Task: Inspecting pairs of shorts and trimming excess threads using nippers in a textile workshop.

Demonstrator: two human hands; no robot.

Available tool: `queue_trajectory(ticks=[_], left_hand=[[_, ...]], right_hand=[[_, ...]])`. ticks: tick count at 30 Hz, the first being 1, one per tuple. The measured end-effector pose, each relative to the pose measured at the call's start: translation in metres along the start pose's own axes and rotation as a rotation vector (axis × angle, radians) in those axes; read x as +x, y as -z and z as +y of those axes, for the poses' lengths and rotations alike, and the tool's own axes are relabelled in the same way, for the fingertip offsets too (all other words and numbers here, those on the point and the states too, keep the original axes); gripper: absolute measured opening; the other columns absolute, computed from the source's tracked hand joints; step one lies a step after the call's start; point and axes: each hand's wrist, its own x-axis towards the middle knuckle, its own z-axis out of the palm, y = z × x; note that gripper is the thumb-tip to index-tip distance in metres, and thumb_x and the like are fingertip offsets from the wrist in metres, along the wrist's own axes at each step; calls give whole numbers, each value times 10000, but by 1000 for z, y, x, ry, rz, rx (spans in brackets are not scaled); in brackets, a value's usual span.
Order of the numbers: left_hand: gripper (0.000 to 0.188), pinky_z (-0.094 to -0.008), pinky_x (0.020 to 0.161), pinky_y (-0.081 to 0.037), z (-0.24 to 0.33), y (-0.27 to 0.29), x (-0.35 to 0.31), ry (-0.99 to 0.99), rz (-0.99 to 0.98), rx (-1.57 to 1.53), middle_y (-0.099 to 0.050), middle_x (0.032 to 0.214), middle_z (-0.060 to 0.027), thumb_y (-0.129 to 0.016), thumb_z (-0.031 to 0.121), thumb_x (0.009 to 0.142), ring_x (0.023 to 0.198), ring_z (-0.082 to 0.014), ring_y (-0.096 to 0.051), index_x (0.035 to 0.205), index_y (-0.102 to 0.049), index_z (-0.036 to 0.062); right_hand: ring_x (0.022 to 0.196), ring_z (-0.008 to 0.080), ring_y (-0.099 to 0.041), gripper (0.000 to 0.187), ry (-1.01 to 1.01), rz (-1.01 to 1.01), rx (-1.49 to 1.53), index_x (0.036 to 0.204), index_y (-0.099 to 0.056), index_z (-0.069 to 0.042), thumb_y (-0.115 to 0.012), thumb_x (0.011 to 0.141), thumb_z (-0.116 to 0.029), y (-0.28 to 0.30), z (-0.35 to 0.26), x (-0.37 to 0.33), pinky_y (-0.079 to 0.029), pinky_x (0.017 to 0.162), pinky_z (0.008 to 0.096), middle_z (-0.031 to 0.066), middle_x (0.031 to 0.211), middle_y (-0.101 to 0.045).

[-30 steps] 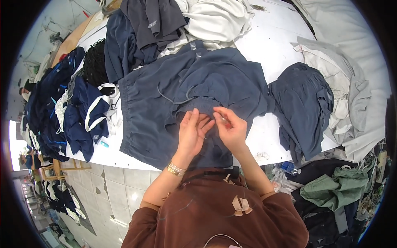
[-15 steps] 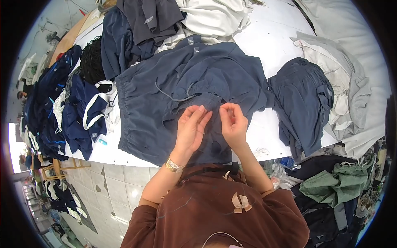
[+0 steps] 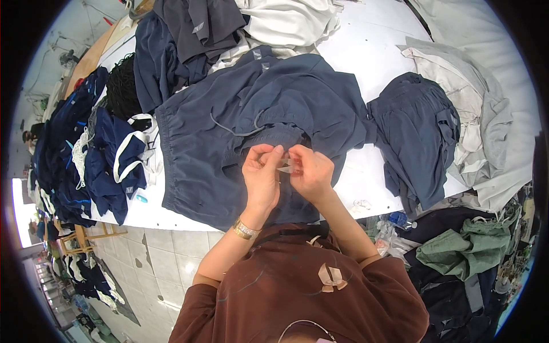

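Dark blue-grey drawstring shorts [image 3: 200,166] lie spread on the white table before me, with a gathered elastic waistband at their left side. A grey cord [image 3: 239,134] comes out of gathered fabric just beyond my hands. My left hand [image 3: 262,176] is closed in a pinch over the shorts. Close beside it, my right hand [image 3: 311,172] is closed too, its fingertips nearly meeting the left ones. Between the fingertips shows a small pale strip [image 3: 286,166], too small and blurred to name. Which hand grips it more firmly is hidden.
Another pair of blue-grey shorts [image 3: 414,131] lies bunched to the right, by grey and white cloth [image 3: 486,126]. Dark and white garments [image 3: 200,28] are piled at the back. Navy garments [image 3: 111,148] and black cords [image 3: 121,86] sit at left. Green cloth [image 3: 463,251] lies at lower right.
My right hand has moved left, up against my left hand. A pale strip now shows between the fingertips. The view has shifted slightly.
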Motion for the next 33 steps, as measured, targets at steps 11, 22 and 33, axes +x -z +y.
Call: queue_trajectory(ticks=[11,22,33], left_hand=[[189,-294,785,-535,-2,-2,9,-73,-8,-55,-616,791,-50,-609,-31,842,731,-107,-613,935,-462,41],[191,-187,657,-485,-24,-3,7,-237,-17,194,-624,787,-35,-619,-54,820,744,-59,-603,916,-483,39],[181,-179,612,-479,-24,-1,8,-117,-6,-37,-552,709,8,-611,-8,849,632,-36,-531,878,-442,50]], right_hand=[[570,121,-589,161,-277,95,280,951,-611,-17,-609,797,28,-6,-1,6,-429,505,225,75,729,-620],[534,241,-580,165,-48,-49,-182,897,-619,-56,-685,758,-114,5,0,5,-431,482,332,71,706,-623],[564,38,-450,76,-531,-49,343,888,-567,-4,-609,844,-50,-1,2,2,-360,496,200,-11,670,-546]])
